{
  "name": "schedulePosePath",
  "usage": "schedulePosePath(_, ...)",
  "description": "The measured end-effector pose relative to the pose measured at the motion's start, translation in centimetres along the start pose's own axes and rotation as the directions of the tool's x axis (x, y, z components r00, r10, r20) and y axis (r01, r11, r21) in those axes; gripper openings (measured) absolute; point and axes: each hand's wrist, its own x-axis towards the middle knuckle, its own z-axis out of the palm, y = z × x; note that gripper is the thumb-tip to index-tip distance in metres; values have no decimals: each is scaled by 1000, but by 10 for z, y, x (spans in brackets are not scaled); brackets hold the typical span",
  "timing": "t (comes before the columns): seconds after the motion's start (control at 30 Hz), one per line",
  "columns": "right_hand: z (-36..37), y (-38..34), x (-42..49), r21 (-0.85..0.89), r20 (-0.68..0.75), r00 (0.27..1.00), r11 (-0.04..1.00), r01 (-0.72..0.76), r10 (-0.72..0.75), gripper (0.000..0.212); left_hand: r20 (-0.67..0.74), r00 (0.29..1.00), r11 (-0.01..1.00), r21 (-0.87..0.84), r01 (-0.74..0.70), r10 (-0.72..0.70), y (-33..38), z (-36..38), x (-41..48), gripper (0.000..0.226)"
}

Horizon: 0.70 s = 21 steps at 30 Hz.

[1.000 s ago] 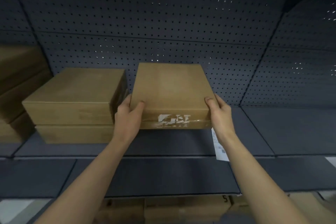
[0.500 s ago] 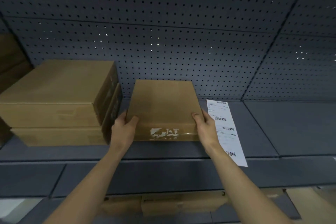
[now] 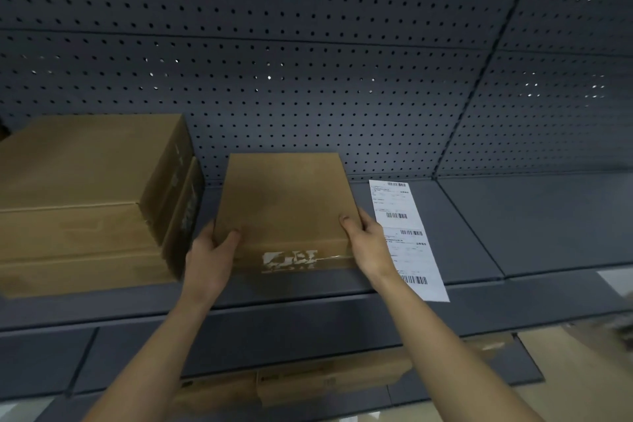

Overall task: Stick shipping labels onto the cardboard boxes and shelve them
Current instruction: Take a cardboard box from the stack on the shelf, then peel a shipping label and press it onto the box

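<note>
On the dark grey shelf, between the two hands, a flat brown box sits with its long side running back toward the wall. The left hand grips the box's near left corner, thumb laid on the top face and fingers curled down the side. The right hand grips the near right corner the same way, thumb on top and fingers wrapped round the edge. The front face between the hands carries a strip of clear tape over torn white paper scraps.

Just right of the right hand lies a long white label sheet printed with several barcodes. Part of it is hidden behind that wrist, and its near end juts past the shelf's front edge. Whether the hand also holds it cannot be told.

Left of the left hand, close beside the box, stands a stack of boxes, two larger ones, one on the other.

Beyond the hands rises a dark pegboard wall dotted with rows of small holes, a few of them letting light through. A seam divides it, and the shelf surface too, into panels to the right of the right hand.

Below the forearms a lower shelf carries more cartons, dim and partly blurred.
</note>
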Motion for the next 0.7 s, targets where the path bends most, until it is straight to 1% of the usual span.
schedulePosePath(0.07,-3,-1,1,-15,0,1000,1000,-23,23,37,-6,1000,999,37,-15,15,2,-2,1,49)
schedulePosePath(0.1,-7,0,1,-22,-29,999,999,-36,36,42,-14,999,997,71,-36,37,3,-4,1,53)
schedulePosePath(0.13,-12,0,0,-31,-69,997,999,-43,41,44,-23,997,992,109,-66,69,8,-6,-1,58)
schedulePosePath(0.17,-18,2,0,-36,-106,994,999,-33,29,41,-37,993,985,141,-103,109,11,-7,-2,60)
schedulePosePath(0.23,-35,4,-4,-60,-168,986,998,-23,13,28,-57,974,960,188,-207,221,20,-7,-4,57)
schedulePosePath(0.3,-57,7,-9,-92,-213,977,995,-32,12,15,-60,936,912,252,-323,348,29,-3,-6,51)
schedulePosePath(0.37,-79,9,-15,-147,-253,967,987,-60,21,16,-37,900,867,289,-406,434,40,7,-10,46)
schedulePosePath(0.43,-99,14,-21,-199,-287,958,977,-78,18,15,-4,870,835,283,-472,493,52,22,-17,40)
schedulePosePath(0.5,-115,19,-25,-255,-285,959,963,-90,14,13,26,841,808,262,-528,541,63,39,-27,35)
schedulePosePath(0.57,-130,24,-26,-319,-268,963,942,-100,12,10,85,818,788,228,-572,569,71,57,-37,30)
schedulePosePath(0.7,-153,30,-24,-470,-215,976,877,-94,-11,27,211,771,752,177,-635,601,77,97,-60,22)
